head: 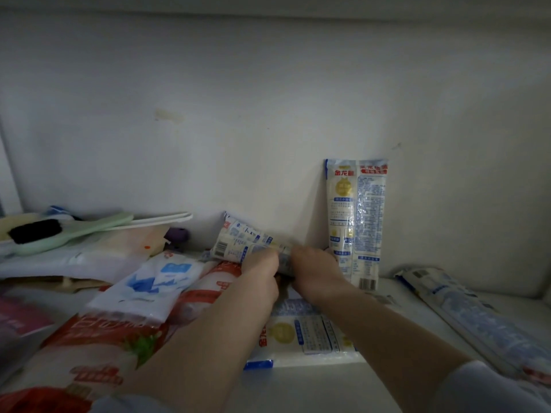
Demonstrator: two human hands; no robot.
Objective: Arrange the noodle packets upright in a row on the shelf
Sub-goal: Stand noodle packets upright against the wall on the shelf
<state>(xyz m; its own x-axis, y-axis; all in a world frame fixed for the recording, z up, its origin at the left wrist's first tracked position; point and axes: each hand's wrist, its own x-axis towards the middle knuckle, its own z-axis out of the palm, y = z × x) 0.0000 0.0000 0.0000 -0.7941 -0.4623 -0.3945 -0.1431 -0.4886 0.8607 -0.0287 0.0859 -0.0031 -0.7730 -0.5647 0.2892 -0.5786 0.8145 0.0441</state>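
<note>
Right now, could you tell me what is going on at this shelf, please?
A person is sorting noodle packets on the shelf. Both hands, left hand and right hand, grip a tilted packet near the back wall. One upright packet already leans against the wall beside it. Several other packets lie flat around the arms.

I think I am at a cupboard shelf [313, 383] in a home. The wall [268, 99] behind it is plain white with a few small marks. Long packs of noodles [356, 222] sit here, mixed up with other food bags [155, 281]. On my left are a green brush [59, 231] with black bristles and some flat boxes [74, 257], all piled up like home things.
</note>
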